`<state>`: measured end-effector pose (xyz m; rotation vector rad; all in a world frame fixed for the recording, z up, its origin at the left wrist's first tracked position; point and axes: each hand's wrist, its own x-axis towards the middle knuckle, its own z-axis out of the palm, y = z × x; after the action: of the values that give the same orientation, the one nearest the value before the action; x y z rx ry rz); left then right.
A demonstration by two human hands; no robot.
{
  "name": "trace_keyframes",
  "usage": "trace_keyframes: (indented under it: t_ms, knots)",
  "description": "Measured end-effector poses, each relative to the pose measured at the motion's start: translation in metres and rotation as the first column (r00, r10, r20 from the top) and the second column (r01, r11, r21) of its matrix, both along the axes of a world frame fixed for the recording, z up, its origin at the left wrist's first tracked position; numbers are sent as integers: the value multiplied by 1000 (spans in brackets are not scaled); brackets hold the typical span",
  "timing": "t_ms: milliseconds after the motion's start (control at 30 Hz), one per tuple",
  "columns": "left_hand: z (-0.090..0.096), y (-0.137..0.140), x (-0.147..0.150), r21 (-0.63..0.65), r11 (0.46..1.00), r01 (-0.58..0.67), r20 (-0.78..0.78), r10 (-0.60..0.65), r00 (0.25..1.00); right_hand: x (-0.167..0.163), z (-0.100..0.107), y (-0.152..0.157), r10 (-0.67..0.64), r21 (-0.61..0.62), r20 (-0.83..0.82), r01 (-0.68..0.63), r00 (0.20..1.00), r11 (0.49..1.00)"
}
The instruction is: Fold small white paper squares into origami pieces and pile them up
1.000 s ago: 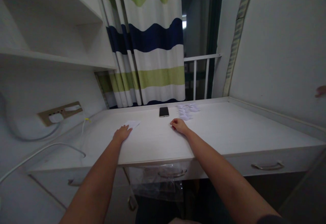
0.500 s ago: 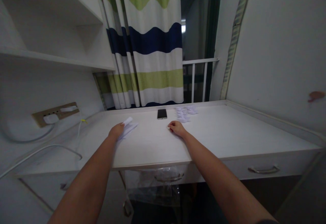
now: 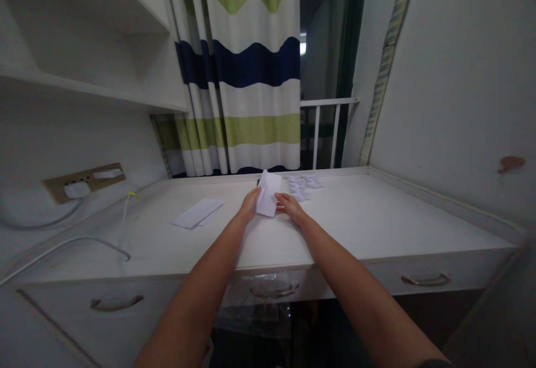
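Note:
A folded white sheet of paper (image 3: 268, 192) is held upright above the middle of the desk. My left hand (image 3: 250, 205) grips it at its left edge. At the right edge, my right hand (image 3: 288, 207) has its thumb against the paper and its fingers behind, closed on it. More white paper (image 3: 199, 213) lies in a flat pile on the desk to the left. Several small folded paper pieces (image 3: 299, 186) sit just beyond my right hand. A dark phone (image 3: 258, 182) is almost wholly hidden behind the held sheet.
The white desk (image 3: 355, 223) has drawers with metal handles along its front. A clear plastic bag (image 3: 255, 312) hangs at the middle drawer. On the left, a grey cable (image 3: 96, 238) crosses the desk near a wall socket (image 3: 84, 181). A striped curtain (image 3: 259, 100) hangs behind.
My left hand has brought a sheet from the left pile to the middle, in front of the phone. My right hand, almost in place, now meets the sheet's right edge.

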<state>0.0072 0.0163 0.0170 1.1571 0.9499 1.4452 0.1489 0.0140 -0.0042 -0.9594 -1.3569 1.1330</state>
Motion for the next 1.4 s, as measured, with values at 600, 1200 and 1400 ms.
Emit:
trace_keyframes:
  t_ms: [600,1200,1400]
  knots:
    - [-24,4,-12,124,990,-69,-287,103,952,18,-3,10,-105,132,49,98,993,986]
    - [-9,-12,-10,-83,996,29,77,-22,997,18,2,6,3,-5,-121,-3,993,1000]
    - [-8,-13,-8,-44,995,93,108,-88,990,17,5,3,28,-48,-131,-35,991,998]
